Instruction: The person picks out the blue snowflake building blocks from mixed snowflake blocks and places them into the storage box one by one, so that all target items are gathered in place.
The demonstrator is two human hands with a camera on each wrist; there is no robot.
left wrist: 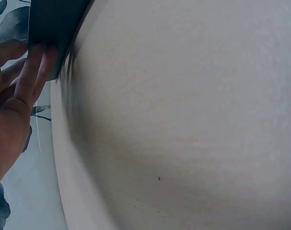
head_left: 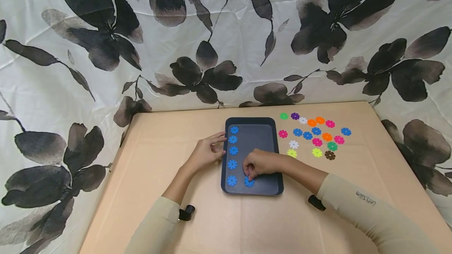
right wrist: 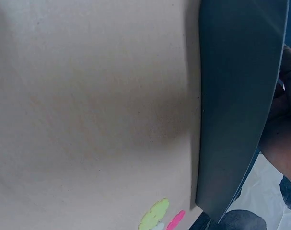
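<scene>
A dark grey baking tray (head_left: pixel 263 136) lies on the table, with a column of several blue notched plastic discs (head_left: pixel 233 150) along its left side. My right hand (head_left: pixel 263 162) is over the tray's near half, its fingers curled. Thumb and fingertips pinch another blue notched disc (head_left: pixel 249 182) at the tray floor, right of the column's nearest disc. At the tray's left rim is my left hand (head_left: pixel 206 151); in the left wrist view its fairly straight fingers (left wrist: pixel 28 79) touch the tray's outer wall. The tray's side hides most of the right hand in the right wrist view.
Right of the tray, loose notched discs in several colours lie scattered, among them orange (head_left: pixel 327 137), brown (head_left: pixel 330 155), pink (head_left: pixel 330 124) and yellow (head_left: pixel 317 152). A floral cloth (head_left: pixel 247 30) hangs behind the tan table (head_left: pixel 176 128).
</scene>
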